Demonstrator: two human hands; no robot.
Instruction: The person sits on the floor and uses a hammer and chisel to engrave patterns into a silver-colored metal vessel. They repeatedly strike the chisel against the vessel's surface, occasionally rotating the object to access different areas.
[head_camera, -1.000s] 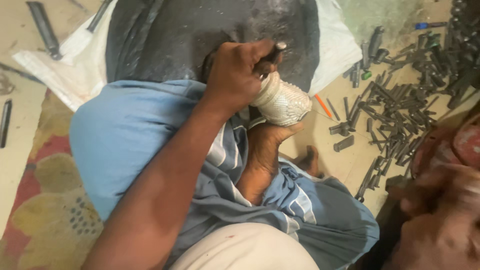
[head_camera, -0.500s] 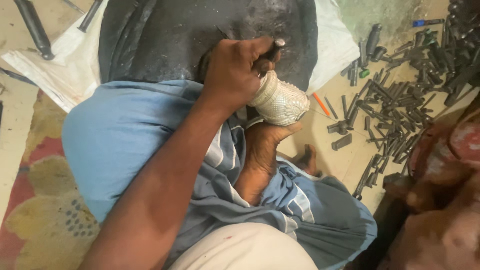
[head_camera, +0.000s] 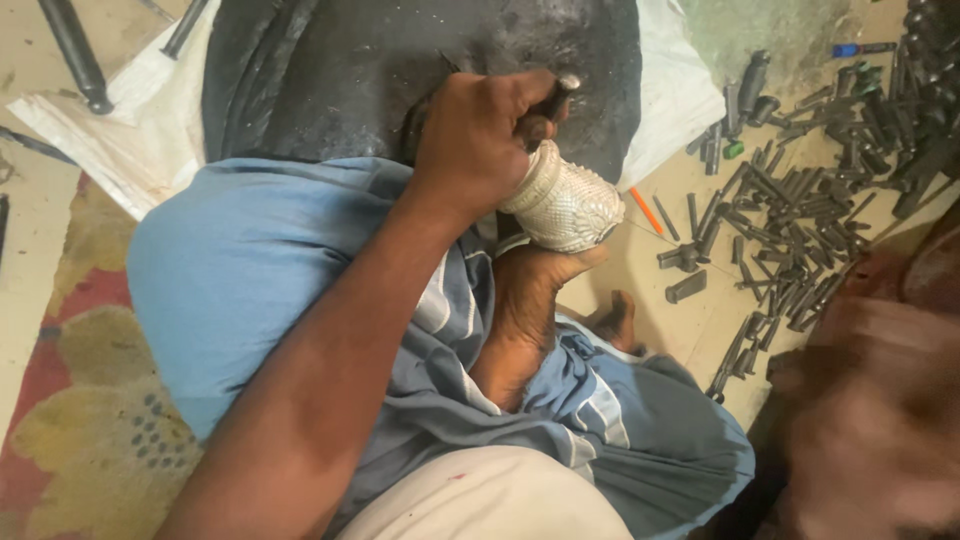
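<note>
Carved vase (head_camera: 565, 205) hemmed between both hands

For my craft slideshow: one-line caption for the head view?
Left hand works a dark tool on a carved white vase cradled by the right hand.

We see an off-white carved vase (head_camera: 563, 203) with a fine scale-like pattern, a blue cloth (head_camera: 250, 270) with pale stripes, a red and yellow flowered rug (head_camera: 70, 400), dark grey metal tools (head_camera: 790, 210), an orange pencil (head_camera: 645, 210).
</note>
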